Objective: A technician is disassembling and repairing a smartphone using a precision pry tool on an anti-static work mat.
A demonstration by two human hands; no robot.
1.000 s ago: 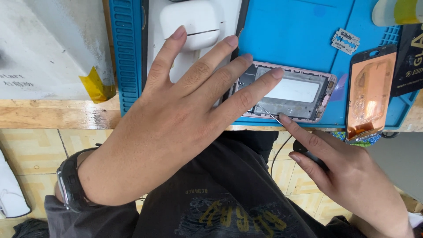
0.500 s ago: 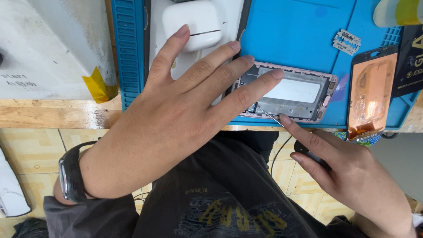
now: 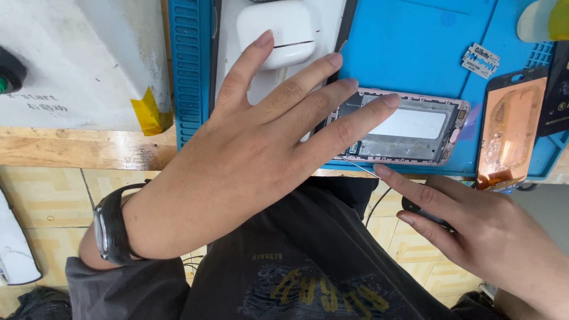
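Nothing much has shifted since half a second ago: both my hands sit where they were, and only my left wrist has edged a little further into view.

Nearest me, below the front edge of the tabletop, my right hand point(image 3: 492, 237) is closed around a dark-handled tool point(image 3: 424, 212), the forefinger stretched along it toward the edge. Its thin metal tip point(image 3: 358, 168) reaches the near long side of the opened phone frame point(image 3: 409, 127). On my left wrist is a black watch point(image 3: 109, 228).

My left hand point(image 3: 249, 160) is spread wide and flat, holding nothing; its fingertips press on the left end of the phone frame and pin it down. That frame, pinkish at the rim with a pale rectangle inside, lies lengthwise on the blue work mat point(image 3: 403, 47), close to the front edge of the tabletop. Just right of it stands a phone back panel point(image 3: 510, 127) with a coppery inner face.

Farther back, my forefinger tip rests against a white earbud case point(image 3: 278, 29). A razor blade point(image 3: 480, 60) lies on the mat beyond the frame, toward the right. At the far left corner sits a white box point(image 3: 77, 59) with a strip of yellow tape point(image 3: 151, 112).
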